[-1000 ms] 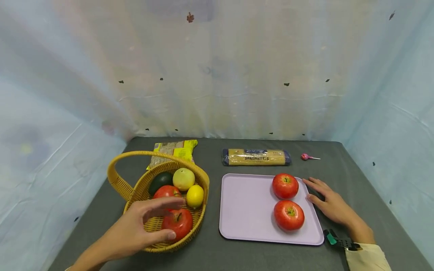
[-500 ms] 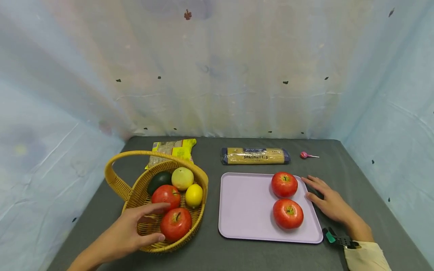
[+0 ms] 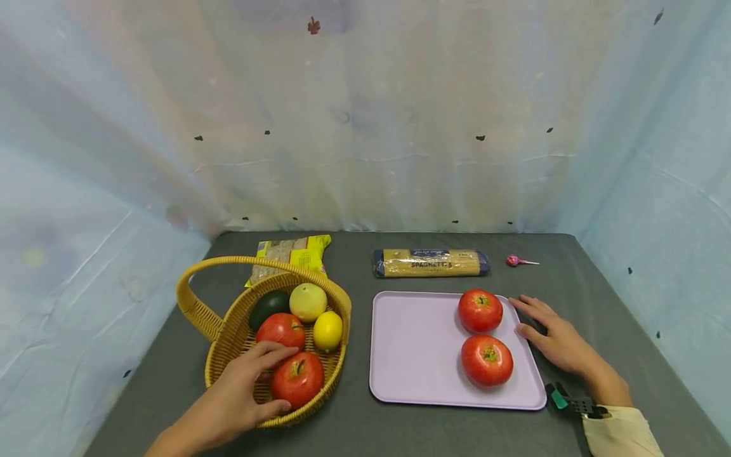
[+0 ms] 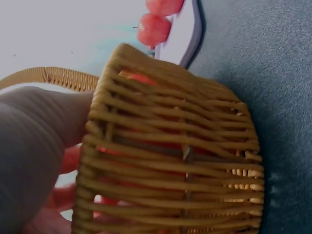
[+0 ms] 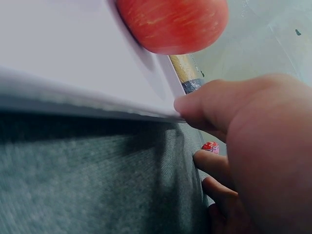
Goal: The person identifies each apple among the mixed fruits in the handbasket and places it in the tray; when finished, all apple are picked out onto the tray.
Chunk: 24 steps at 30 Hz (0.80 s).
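- Left hand [image 3: 242,387] lies over the basket's near side, thumb and fingers spread about the near apple [image 3: 302,381], not closed; whether skin meets fruit, I can't tell.
- That apple sits at the near end of the wicker basket [image 3: 233,349], and the wide spread probably suits something so round (its left flank is lost behind the fingers, and the left wrist view is mostly weave).
- Right hand [image 3: 556,339] rests loosely, fingers nearly straight, at the tray [image 3: 411,349], perhaps to steady it; the right wrist view shows a digit at the rim, the others partly cut off.
- Two red apples [image 3: 487,362] sit near the tray's right edge.
- Deeper in the basket are another apple [image 3: 278,330], a lemon [image 3: 328,331], a pale green fruit [image 3: 308,301] and a dark green one [image 3: 268,309] (avocado, maybe).
- Farther off lie the spaghetti [image 3: 431,263], a lollipop [image 3: 513,261] and a yellow bag [image 3: 308,257], partly hidden by the basket, its contents unclear.
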Each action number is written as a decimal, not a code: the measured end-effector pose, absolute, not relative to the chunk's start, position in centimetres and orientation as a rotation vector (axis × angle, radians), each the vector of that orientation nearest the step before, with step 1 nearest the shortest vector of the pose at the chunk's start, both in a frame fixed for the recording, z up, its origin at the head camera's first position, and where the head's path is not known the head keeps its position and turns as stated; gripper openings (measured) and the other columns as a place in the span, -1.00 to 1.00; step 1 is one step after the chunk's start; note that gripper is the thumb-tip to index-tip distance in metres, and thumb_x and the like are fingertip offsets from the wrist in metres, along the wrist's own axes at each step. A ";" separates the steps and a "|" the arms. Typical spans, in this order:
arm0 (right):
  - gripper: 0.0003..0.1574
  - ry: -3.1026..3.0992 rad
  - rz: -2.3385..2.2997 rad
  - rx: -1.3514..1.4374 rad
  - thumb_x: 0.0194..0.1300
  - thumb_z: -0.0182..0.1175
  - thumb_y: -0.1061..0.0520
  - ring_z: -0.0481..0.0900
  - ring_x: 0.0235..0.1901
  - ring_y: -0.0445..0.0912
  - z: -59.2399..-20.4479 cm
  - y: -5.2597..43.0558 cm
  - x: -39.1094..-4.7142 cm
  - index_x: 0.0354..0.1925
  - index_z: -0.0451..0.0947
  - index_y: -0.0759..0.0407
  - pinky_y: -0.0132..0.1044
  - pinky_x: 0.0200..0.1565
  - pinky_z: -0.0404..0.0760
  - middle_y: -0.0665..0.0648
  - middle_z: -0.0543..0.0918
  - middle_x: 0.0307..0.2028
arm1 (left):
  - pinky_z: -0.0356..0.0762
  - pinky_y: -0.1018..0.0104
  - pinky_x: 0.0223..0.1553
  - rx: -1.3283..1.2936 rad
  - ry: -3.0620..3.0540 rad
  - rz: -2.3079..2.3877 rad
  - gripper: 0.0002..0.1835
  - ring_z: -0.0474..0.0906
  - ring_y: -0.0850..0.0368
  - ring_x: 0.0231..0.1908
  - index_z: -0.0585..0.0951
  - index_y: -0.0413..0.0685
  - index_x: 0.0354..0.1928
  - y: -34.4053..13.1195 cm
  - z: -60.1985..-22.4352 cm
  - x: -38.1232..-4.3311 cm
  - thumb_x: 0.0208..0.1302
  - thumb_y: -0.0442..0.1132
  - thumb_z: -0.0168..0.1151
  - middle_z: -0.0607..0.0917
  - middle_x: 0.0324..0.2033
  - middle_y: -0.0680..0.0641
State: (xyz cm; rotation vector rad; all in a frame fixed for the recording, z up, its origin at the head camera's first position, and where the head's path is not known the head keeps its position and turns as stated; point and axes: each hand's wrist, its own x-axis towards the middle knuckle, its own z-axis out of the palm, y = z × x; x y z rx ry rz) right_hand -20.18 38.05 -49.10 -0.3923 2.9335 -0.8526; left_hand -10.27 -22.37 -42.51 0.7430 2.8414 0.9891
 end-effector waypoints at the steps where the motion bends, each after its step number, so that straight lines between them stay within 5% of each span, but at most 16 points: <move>1: -0.21 2.932 -0.854 -0.395 0.59 0.28 -0.03 0.18 0.52 0.63 -49.1 38.1 -20.2 0.63 0.36 0.13 0.75 0.32 0.23 0.54 0.28 0.59 | 0.79 0.19 0.01 0.737 2.848 0.958 -0.21 0.68 0.02 0.12 0.64 0.02 0.42 -22.2 -42.5 -10.2 0.14 -0.09 0.74 0.63 0.23 0.07; 11: -0.24 2.943 -0.866 -0.435 0.59 0.27 0.00 0.24 0.50 0.62 -49.2 38.2 -20.2 0.61 0.38 0.16 0.75 0.29 0.28 0.53 0.29 0.58 | 0.71 -0.03 0.10 0.636 2.766 0.742 -0.11 0.52 -0.04 0.21 0.57 -0.08 0.50 -21.1 -41.7 -10.9 0.12 -0.11 0.76 0.48 0.15 0.00; 24: -0.23 2.943 -0.862 -0.419 0.58 0.29 0.00 0.26 0.49 0.61 -49.0 38.1 -20.0 0.61 0.39 0.16 0.75 0.28 0.30 0.53 0.31 0.57 | 0.75 0.16 -0.01 0.646 2.819 0.862 -0.12 0.62 0.03 0.13 0.61 0.10 0.44 -22.7 -41.7 -10.3 0.06 0.08 0.77 0.55 0.19 0.09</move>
